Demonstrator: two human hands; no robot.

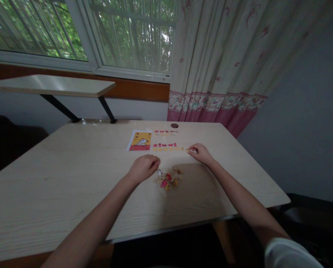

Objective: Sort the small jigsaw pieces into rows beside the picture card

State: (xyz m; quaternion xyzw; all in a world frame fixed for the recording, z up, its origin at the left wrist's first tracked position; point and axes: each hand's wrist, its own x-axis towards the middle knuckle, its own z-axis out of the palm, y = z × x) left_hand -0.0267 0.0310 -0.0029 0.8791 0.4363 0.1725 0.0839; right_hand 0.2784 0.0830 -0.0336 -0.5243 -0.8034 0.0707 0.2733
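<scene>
My right hand (200, 152) pinches a small yellow puzzle piece (187, 150) at the right end of a row of yellow puzzle pieces (166, 149). Just above that row runs a line of red pieces (164, 145). My left hand (145, 166) is closed, fingers curled, at the upper left of a loose pile of puzzle pieces (169, 179) in red, yellow and white; what its fingers hold, if anything, is hidden. Beyond the left hand lies a picture sheet (140, 140) showing a white animal on yellow and red.
Farther back on the wooden desk (71, 178) are two more short rows of pieces (166, 131). A round cable hole (174, 125) is near the back edge. A raised shelf (51, 85) on black legs stands at back left, and a curtain (211, 67) hangs behind the desk.
</scene>
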